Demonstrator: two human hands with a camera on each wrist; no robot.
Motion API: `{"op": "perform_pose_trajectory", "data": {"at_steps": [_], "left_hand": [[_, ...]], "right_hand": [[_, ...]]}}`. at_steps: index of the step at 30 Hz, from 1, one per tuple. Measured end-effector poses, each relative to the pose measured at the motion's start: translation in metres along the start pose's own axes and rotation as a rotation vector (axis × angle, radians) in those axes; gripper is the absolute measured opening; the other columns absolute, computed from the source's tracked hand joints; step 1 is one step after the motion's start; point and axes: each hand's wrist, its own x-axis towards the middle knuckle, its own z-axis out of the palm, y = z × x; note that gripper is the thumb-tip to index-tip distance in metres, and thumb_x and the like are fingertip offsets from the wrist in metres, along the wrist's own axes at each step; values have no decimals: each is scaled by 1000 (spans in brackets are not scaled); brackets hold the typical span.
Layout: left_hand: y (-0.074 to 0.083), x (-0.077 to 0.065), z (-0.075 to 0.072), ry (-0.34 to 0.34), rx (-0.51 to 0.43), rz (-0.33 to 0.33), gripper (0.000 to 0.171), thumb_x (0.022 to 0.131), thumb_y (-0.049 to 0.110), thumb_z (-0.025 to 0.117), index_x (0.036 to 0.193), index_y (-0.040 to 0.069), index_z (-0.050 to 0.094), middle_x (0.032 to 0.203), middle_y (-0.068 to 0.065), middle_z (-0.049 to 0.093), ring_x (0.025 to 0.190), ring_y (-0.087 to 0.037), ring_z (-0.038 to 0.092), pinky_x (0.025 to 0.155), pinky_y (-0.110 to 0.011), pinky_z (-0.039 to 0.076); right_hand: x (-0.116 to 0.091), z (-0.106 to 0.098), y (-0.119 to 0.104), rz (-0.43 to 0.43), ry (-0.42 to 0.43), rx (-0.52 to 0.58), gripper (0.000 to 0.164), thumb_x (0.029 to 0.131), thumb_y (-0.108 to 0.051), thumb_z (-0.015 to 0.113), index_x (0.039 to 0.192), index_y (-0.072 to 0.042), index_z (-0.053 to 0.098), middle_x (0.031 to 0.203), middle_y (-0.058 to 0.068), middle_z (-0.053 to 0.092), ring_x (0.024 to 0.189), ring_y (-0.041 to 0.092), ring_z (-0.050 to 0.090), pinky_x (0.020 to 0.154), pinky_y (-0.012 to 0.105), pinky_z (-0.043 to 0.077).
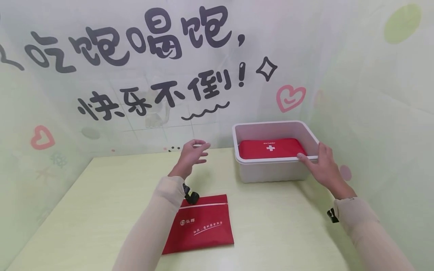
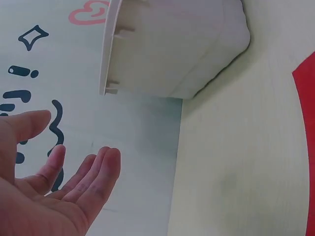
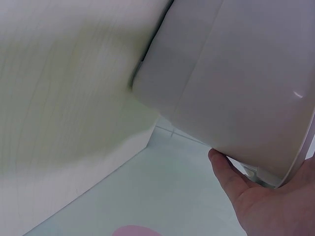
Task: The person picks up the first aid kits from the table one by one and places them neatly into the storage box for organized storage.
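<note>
In the head view, the tub stands toward the right of the table, near the back wall. The right hand grasps its near right corner, thumb over the front rim and fingers at the right side, probably because a corner gives firm purchase for steadying or shifting it. The left hand is raised left of the tub, released, fingers loosely spread. The tub's mouth faces up; its long axis runs left to right, roughly along the wall. Inside, the red pouch lies lengthwise the same way, white cross facing up, seemingly so placed because that suits the tub's longer side. The red flat bag lies on the table, partly behind the left forearm, its long side also roughly crosswise.

In the left wrist view, the left palm is empty, fingers gently bent, well apart from the tub's ribbed rim.

In the right wrist view, a finger presses the tub's outer wall below the rim; whether the base sits quite flat, I cannot tell, given the dark line beneath.
</note>
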Motion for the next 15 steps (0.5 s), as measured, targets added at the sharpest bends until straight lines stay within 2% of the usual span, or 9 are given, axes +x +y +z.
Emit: {"op": "perform_pose_trajectory", "data": {"at_steps": [15], "left_hand": [[-37, -9, -40, 27, 14, -26, 41, 99, 28, 61, 130, 1, 53, 135, -19, 57, 119, -37, 61, 89, -42, 57]], "right_hand": [[-1, 1, 2, -2, 3, 3, 101, 97, -57, 51, 155, 4, -4, 153, 33, 10, 129, 56, 28, 96, 76, 35]]}}
